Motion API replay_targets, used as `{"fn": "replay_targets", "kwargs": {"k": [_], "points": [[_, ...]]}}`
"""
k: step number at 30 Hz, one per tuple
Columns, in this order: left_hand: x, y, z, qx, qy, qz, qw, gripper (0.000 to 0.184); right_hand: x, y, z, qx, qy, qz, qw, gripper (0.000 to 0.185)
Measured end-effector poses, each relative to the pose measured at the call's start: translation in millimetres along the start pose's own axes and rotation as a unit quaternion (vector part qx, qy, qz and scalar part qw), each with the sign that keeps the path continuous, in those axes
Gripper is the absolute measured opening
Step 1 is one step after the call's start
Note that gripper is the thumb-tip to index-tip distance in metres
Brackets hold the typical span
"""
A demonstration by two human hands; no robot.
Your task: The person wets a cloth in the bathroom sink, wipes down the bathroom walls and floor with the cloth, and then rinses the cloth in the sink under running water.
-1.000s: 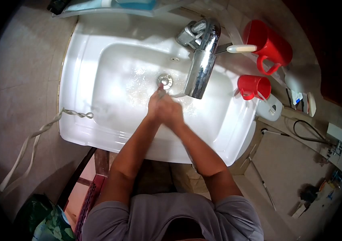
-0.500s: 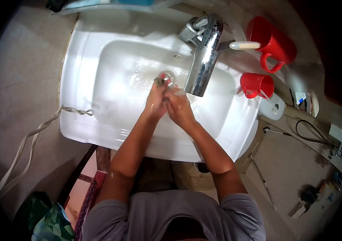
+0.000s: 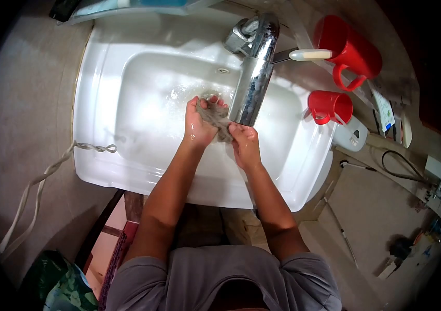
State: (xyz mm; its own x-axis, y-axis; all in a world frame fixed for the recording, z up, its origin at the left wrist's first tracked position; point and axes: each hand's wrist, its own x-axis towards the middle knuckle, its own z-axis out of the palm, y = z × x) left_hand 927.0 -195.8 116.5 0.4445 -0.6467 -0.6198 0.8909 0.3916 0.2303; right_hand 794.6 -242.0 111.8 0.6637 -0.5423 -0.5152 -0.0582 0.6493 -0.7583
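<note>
A small, wet grey cloth (image 3: 213,115) is stretched between my two hands over the white sink (image 3: 143,129). My left hand (image 3: 198,125) grips it on the left side, fingers curled around the far edge. With thumb and fingers pinched together, my right hand (image 3: 246,142) holds the cloth's near right corner. Just above and to the right hangs the chrome faucet (image 3: 253,90), its spout end close to my right hand. Water glistens on my left wrist and on the basin floor. The drain is partly hidden behind my left fingers.
A large red pitcher (image 3: 346,47) and a smaller red mug (image 3: 330,107) stand at the right. The faucet lever (image 3: 309,55) points right. A twisted white cord (image 3: 57,168) reaches the sink's left rim. A shelf (image 3: 143,9) holds items at the top.
My hands were close together, with the cloth bunched between them. Now my right hand has moved slightly right and nearer to me, and the cloth is spread out.
</note>
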Motion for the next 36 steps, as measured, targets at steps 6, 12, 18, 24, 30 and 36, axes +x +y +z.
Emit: {"fn": "replay_targets", "kwargs": {"k": [6, 12, 18, 24, 30, 36], "points": [[-7.4, 9.6, -1.7, -0.090, -0.097, -0.073, 0.989, 0.032, 18.9, -20.4, 19.3, 0.099, 0.011, 0.161, 0.982, 0.046], [-23.7, 37.9, -12.0, 0.354, -0.115, 0.063, 0.926, 0.043, 24.3, -19.9, 23.6, -0.101, 0.000, 0.025, 0.995, 0.029], [6.5, 10.0, -57.2, 0.376, -0.016, 0.023, 0.926, 0.035, -7.4, 10.7, 64.1, -0.483, -0.093, -0.414, 0.766, 0.030], [-17.7, 8.7, -36.3, 0.365, -0.008, 0.132, 0.922, 0.027, 37.2, -13.2, 57.4, -0.423, -0.001, -0.129, 0.897, 0.035], [-46.1, 44.5, -9.6, 0.522, -0.109, 0.057, 0.844, 0.062, 36.0, -12.3, 34.0, 0.134, -0.121, 0.175, 0.968, 0.037], [-53.5, 55.9, -18.0, 0.502, -0.082, 0.076, 0.857, 0.066, 42.7, 9.7, 28.1, 0.007, -0.082, 0.102, 0.991, 0.041]]}}
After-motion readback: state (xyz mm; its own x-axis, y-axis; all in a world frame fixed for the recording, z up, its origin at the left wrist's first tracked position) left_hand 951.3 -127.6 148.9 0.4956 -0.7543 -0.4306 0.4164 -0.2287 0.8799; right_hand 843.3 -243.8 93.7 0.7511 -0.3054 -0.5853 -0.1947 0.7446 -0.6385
